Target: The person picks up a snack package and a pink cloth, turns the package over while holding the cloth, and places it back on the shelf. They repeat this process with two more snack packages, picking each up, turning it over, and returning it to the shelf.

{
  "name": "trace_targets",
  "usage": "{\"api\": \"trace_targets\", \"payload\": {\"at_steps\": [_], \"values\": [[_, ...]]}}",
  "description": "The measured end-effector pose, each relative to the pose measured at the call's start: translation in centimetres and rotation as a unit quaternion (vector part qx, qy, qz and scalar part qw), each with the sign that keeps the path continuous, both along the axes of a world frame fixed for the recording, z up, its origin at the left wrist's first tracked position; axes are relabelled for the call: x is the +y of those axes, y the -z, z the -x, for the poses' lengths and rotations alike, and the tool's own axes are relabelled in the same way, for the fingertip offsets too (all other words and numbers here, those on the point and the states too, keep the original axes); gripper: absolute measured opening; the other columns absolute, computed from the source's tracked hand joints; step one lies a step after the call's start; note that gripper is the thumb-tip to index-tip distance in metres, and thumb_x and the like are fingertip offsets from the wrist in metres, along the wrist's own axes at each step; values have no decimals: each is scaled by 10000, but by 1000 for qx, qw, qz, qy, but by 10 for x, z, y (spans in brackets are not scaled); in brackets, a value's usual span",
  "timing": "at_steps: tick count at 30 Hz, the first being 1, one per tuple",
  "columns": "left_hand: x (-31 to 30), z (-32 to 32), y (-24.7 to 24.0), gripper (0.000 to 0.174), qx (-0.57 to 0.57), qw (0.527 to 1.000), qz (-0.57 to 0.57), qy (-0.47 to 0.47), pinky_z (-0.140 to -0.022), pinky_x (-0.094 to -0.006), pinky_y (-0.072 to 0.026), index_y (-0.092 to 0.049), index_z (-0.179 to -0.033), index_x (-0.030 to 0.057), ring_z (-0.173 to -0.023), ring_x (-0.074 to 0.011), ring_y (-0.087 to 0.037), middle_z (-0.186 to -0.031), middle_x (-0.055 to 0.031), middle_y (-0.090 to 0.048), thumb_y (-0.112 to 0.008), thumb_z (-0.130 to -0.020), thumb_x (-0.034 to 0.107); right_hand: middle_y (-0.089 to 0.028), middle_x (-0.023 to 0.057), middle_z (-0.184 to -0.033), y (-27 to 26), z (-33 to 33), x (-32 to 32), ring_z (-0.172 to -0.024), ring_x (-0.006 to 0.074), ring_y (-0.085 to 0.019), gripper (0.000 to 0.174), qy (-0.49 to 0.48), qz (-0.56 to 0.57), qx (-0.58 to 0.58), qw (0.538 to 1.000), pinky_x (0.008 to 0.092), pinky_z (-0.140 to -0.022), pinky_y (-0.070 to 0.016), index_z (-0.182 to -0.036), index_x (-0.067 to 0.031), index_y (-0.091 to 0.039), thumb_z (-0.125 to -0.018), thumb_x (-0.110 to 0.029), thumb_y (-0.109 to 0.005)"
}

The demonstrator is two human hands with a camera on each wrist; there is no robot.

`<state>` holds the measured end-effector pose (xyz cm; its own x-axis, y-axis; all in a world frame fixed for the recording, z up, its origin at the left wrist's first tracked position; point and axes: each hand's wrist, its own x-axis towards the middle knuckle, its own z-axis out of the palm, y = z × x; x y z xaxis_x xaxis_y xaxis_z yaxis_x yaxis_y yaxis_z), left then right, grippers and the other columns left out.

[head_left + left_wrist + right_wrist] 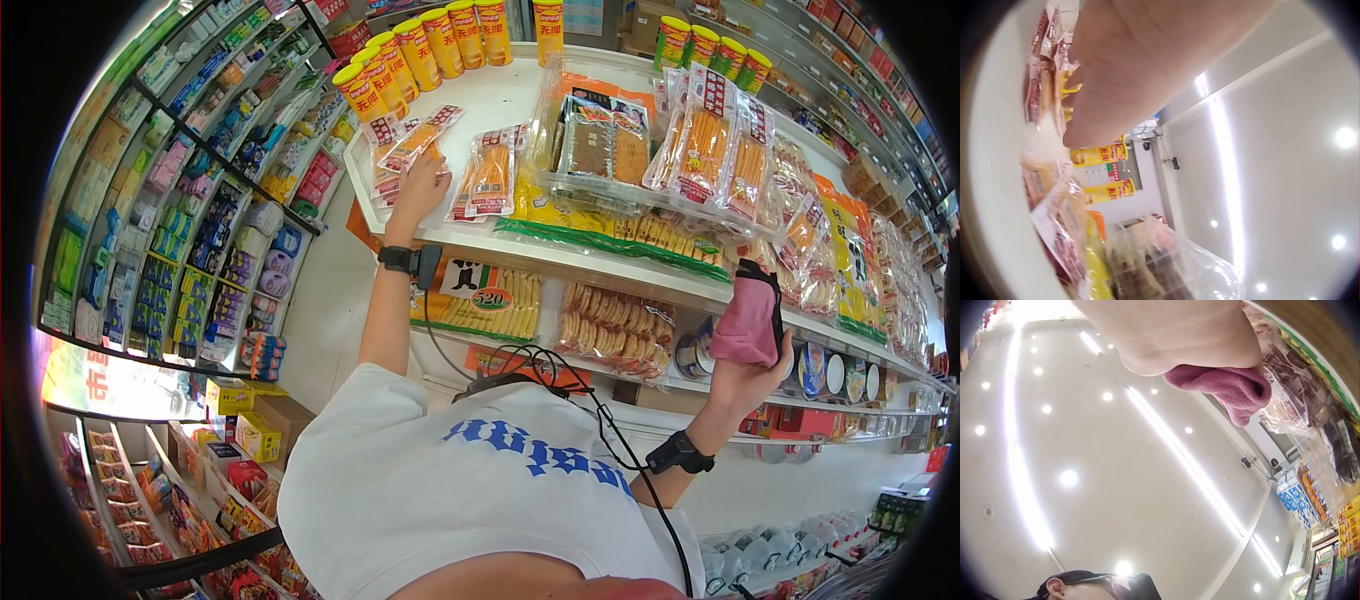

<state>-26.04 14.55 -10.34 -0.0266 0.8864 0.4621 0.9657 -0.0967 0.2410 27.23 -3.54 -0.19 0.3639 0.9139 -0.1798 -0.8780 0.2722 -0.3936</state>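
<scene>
My left hand point(424, 190) is at the left end of the white counter, its fingers curled at the lower end of an orange snack packet point(424, 136) that lies slanted over similar packets. The left wrist view shows the hand point(1141, 69) large and close, its fingertips hidden, with packets point(1063, 219) beside it. To the right of the hand lie more orange packets point(487, 180). My right hand point(752, 378) grips a pink cloth point(745, 322) with a black edge, in front of the counter's edge. The cloth point(1225, 387) hangs folded below the hand in the right wrist view.
Yellow canisters point(465, 38) line the counter's back edge, with green ones point(703, 48) farther right. A clear plastic tray point(600, 190) holds packs at the middle. Bagged snacks point(620, 325) fill the shelf below. Stocked shelves point(180, 220) stand at left; black cables point(600, 405) cross my front.
</scene>
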Motion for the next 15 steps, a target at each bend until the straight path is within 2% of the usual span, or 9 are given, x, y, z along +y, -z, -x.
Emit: {"api": "trace_targets", "payload": {"at_steps": [4,6,7,8,9,10,12,14,15], "values": [[-27,-40,-69,220,-200,977,-69,10,-813,-398,-521,-698,-1025,28,-885,-272,-677,-1059,-153,-695,-632,-915,207,-580,117,-1344,0,-4,-3,-1262,264,-529,444,-9,-16,-6,1000,434,-1077,-386,-1291,-7,-554,-958,-301,-558],[-66,-84,-139,157,-199,957,-213,-17,-676,-296,-517,-709,-974,24,-737,-195,-664,-897,-124,-705,-633,-924,152,-585,118,-1339,0,-4,-2,-1258,268,-533,443,-3,-19,-10,1000,436,-1079,-386,-1286,-7,-559,-956,-303,-562],[-78,-90,-157,129,-219,934,-283,8,-695,-264,-508,-705,-972,22,-736,-134,-636,-864,-96,-701,-621,-941,115,-588,118,-1336,0,-4,-1,-1256,270,-536,442,4,-18,-15,1000,436,-1079,-386,-1283,-8,-561,-954,-304,-564],[-91,-106,-176,117,-348,869,-343,78,-704,-274,-516,-708,-951,15,-720,-134,-629,-849,-84,-700,-610,-943,78,-594,123,-1327,-1,-4,-1,-1248,276,-543,447,0,-31,-15,999,441,-1079,-390,-1284,-8,-560,-953,-309,-566],[-109,-113,-194,122,-346,856,-378,72,-712,-286,-521,-693,-942,-13,-705,-154,-617,-851,-88,-691,-604,-931,70,-595,124,-1326,-2,-2,0,-1246,277,-545,451,-6,-34,-14,999,443,-1077,-393,-1285,-9,-560,-952,-314,-566],[-125,-117,-216,184,-226,866,-436,98,-733,-310,-524,-677,-966,-33,-711,-178,-619,-843,-109,-683,-554,-947,103,-597,126,-1324,-4,-1,0,-1243,279,-547,456,-12,-36,-15,999,445,-1074,-397,-1285,-9,-560,-952,-319,-567],[-152,-130,-242,349,-411,716,-492,279,-782,-381,-556,-664,-937,-42,-659,-252,-625,-778,-150,-661,-459,-977,237,-596,127,-1324,-4,1,2,-1246,278,-545,468,-26,-46,-12,999,449,-1070,-402,-1289,-10,-557,-949,-331,-570],[-189,-140,-263,372,-444,629,-459,444,-795,-365,-548,-674,-1006,48,-767,-210,-630,-866,-102,-663,-523,-933,380,-595,126,-1324,-9,6,6,-1243,280,-545,478,-17,-35,-20,999,449,-1066,-403,-1295,-6,-549,-949,-336,-565],[-200,-141,-268,346,-439,591,-447,509,-796,-354,-545,-663,-1021,50,-770,-199,-630,-889,-93,-657,-531,-929,357,-594,126,-1324,-11,9,8,-1242,280,-545,478,-15,-31,-20,999,449,-1065,-403,-1296,-5,-548,-951,-336,-562]]}}
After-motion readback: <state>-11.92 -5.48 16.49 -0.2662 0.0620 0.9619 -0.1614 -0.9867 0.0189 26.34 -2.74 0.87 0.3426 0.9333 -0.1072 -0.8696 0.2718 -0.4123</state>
